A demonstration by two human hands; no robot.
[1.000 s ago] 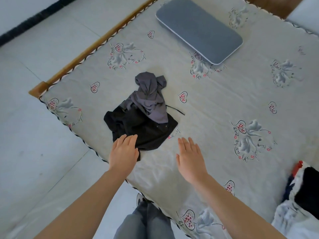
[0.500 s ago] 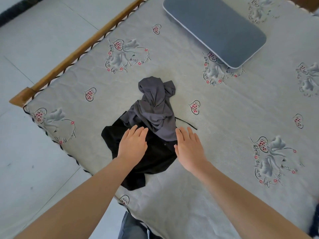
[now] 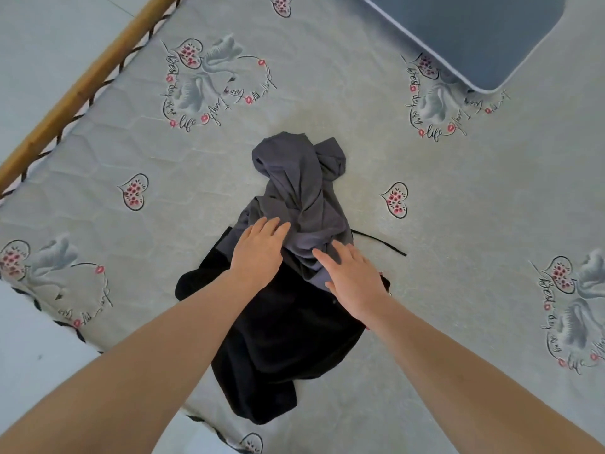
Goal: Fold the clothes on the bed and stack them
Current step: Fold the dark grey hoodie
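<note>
Your left hand (image 3: 258, 249) and right hand (image 3: 353, 278) lie flat, fingers straight, on the crumpled grey garment (image 3: 301, 198) — neither grips it. The grey piece sits on top of a black garment (image 3: 281, 348), both bunched near the bed (image 3: 425, 224) edge — a black cord (image 3: 379, 242) trails beside them.

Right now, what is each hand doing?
Left hand: open, fingers straight, on the grey garment.
Right hand: open, fingers spread over it, holding nothing.
</note>
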